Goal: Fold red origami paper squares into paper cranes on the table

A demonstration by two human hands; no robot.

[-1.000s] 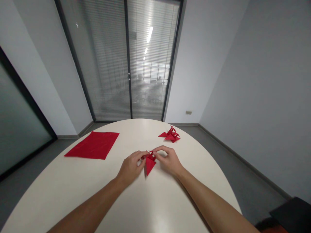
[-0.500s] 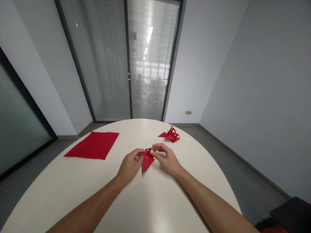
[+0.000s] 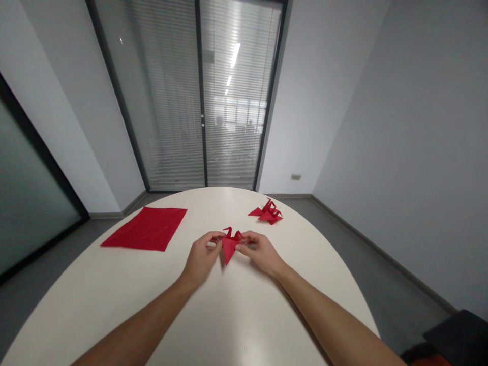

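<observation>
A grey-walled room with a glass door [image 3: 202,96] behind slatted blinds holds a round, cream table [image 3: 114,295]; its near edge runs out of the bottom of the picture. Shapes behind the blinds are too dim to make out. At the lower right corner a dark object [image 3: 457,333] is cut off by the frame, and what it is cannot be told.

Near the table's middle, the left hand [image 3: 201,256] and the right hand [image 3: 260,251] meet on a small red fold [image 3: 230,245]. Its pointed tip aims toward the person, and small flaps stick up at its far edge. The left thumb and forefinger pinch its left side, and the right fingertips close on its right side; the other fingers curl in. How the fold's underside lies is hidden by the hands, and whether it rests on the table or sits just above it is unclear.

A flat red sheet [image 3: 147,228] lies well to the left. A finished red figure [image 3: 268,211] sits beyond the right hand, apart from it; its details are too small to read.
</observation>
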